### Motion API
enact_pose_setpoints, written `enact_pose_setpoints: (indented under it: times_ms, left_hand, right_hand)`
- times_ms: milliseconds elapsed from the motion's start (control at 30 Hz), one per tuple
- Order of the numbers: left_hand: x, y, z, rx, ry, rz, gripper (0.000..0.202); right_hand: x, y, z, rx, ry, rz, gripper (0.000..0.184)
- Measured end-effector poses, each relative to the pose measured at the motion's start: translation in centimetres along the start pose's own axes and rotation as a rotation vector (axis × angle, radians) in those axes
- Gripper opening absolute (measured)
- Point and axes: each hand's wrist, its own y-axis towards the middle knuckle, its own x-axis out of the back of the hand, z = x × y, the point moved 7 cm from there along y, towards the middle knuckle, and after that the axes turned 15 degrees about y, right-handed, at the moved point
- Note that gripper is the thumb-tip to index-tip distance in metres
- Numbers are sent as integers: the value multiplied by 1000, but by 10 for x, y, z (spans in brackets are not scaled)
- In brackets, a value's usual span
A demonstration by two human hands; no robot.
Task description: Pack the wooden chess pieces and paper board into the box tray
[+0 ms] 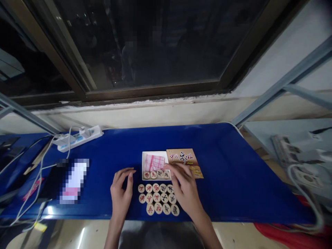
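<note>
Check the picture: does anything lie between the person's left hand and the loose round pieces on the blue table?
Nothing visible does. The left hand rests just left of the loose pieces, with only bare blue table between. The right hand covers their right edge, reaching to the white box.

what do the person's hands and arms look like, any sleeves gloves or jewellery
Both hands are bare, with no gloves. The left hand and right hand have slim fingers; no ring, watch or bracelet shows. Both forearms are uncovered down to the picture's bottom edge, so no sleeve is in view.
</note>
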Motion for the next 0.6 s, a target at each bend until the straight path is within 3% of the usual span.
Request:
enact_pose_setpoints:
  times_ms: [167, 333, 467, 600]
  left_hand:
    - [-2, 6, -3, 8, -34, 33, 26]
    - [-2, 6, -3, 8, -23, 50, 26]
    - [-1, -8, -7, -17, 10, 84, 21]
    - [6, -33, -6, -22, 55, 86, 16]
  right_hand:
    - [-14, 6, 5, 23, -8, 56, 37]
    - [12, 6, -4, -16, 8, -65, 35]
    - [39, -11, -13, -22, 21, -179, 26]
    - [47, -38, -14, -27, 29, -104, 9]
